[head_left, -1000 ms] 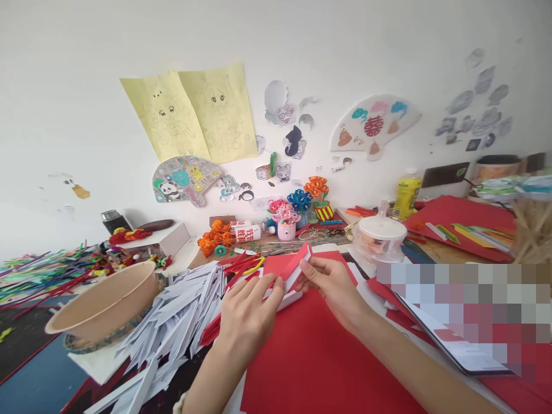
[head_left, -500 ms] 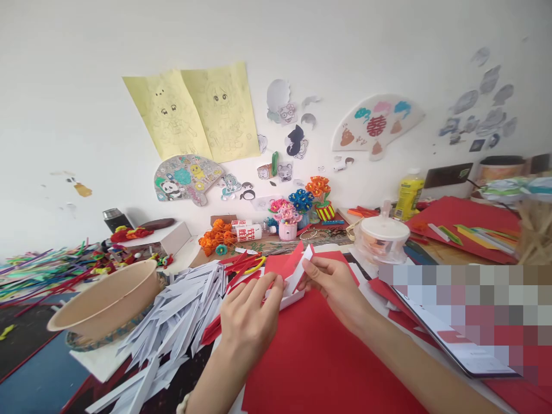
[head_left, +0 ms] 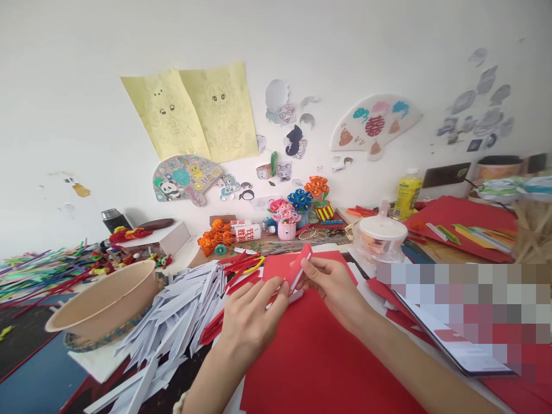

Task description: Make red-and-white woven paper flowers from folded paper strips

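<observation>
A narrow folded strip of red-and-white paper (head_left: 301, 267) is held between my two hands, above large red paper sheets (head_left: 328, 356). My right hand (head_left: 334, 284) pinches its upper right part, thumb on the near side. The fingers of my left hand (head_left: 254, 313) are closed on its lower left part and hide some of it. Red shows on the strip's broad face, with white along the edge. Left of my left hand lie a heap of white paper strips (head_left: 172, 313) and some red strips (head_left: 213, 326). Scissors with yellow handles (head_left: 257, 265) lie just behind that hand.
A beige basin (head_left: 103, 302) stands at the left, near colourful pipe cleaners (head_left: 47, 270). Behind my hands are pipe-cleaner flower pots (head_left: 286, 230) and a lidded white container (head_left: 383, 236). A tablet-like screen (head_left: 457, 339), partly blurred out, rests at the right.
The paper strip has been folded over: its white face showed before, and now red faces me with a thin white edge. My left hand has shifted slightly right along it.
</observation>
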Action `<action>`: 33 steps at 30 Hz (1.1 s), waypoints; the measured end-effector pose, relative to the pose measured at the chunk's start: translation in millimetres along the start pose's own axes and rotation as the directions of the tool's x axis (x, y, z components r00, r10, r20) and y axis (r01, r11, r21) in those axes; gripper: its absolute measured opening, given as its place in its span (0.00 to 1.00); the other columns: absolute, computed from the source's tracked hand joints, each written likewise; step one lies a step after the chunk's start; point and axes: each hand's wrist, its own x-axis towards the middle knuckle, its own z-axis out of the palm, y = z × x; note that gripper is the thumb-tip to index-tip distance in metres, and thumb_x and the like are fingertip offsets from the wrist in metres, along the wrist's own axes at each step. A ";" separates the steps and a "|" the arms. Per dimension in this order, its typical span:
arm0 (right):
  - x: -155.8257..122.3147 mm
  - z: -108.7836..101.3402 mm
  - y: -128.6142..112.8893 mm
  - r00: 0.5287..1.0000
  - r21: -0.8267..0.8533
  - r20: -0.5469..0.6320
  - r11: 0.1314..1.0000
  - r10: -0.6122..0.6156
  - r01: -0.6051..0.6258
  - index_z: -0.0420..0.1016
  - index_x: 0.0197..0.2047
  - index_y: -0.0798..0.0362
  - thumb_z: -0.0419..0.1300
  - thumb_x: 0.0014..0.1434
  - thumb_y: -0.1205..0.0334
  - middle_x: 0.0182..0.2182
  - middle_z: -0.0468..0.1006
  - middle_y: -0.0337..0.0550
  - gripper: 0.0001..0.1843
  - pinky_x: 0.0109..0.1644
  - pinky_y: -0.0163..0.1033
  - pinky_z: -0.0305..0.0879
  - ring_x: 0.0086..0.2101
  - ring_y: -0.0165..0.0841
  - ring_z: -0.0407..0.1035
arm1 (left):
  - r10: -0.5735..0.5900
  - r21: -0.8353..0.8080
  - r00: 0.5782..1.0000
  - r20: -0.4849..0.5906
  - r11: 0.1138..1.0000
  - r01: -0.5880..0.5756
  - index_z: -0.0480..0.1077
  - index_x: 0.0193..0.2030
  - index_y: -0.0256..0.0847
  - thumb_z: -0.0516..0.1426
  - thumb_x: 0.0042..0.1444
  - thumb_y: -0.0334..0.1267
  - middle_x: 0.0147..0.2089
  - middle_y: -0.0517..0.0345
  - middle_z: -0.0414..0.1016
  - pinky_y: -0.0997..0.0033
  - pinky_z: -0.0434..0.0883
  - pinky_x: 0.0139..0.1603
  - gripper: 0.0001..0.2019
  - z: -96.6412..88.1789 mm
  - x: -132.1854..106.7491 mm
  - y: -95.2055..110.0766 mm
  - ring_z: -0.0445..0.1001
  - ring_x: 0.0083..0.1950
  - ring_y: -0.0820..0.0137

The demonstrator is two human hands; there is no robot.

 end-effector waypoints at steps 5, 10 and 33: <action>0.6 -1.4 0.2 1.000 -0.026 0.018 1.000 -0.015 0.016 0.78 0.26 0.57 0.66 0.53 0.47 0.22 0.75 0.40 0.19 0.32 0.33 0.63 0.25 0.27 0.67 | 0.011 -0.105 0.997 0.076 0.994 -0.003 0.70 0.37 0.37 0.54 0.59 0.27 0.36 0.55 0.79 0.73 0.66 0.31 0.05 -3.7 2.7 0.2 0.76 0.30 0.72; 1.6 -2.3 -2.6 0.999 -0.081 -0.031 0.997 -0.020 0.017 0.76 0.24 0.56 0.68 0.50 0.47 0.20 0.73 0.38 0.19 0.28 0.32 0.60 0.23 0.27 0.65 | -0.102 -0.280 0.970 0.219 0.946 0.163 0.72 0.34 0.41 0.52 0.63 0.35 0.32 0.58 0.79 0.74 0.67 0.34 0.10 -10.1 3.8 -14.1 0.76 0.31 0.72; -0.6 0.4 -4.5 0.998 -0.326 -0.036 0.943 0.056 -0.065 0.73 0.22 0.55 0.69 0.46 0.45 0.17 0.69 0.36 0.21 0.23 0.34 0.55 0.19 0.28 0.62 | -0.789 0.656 0.335 0.515 0.614 0.439 0.72 0.38 0.34 0.43 0.58 0.28 0.41 0.37 0.78 0.56 0.61 0.42 0.16 -26.3 -54.1 -100.7 0.73 0.46 0.51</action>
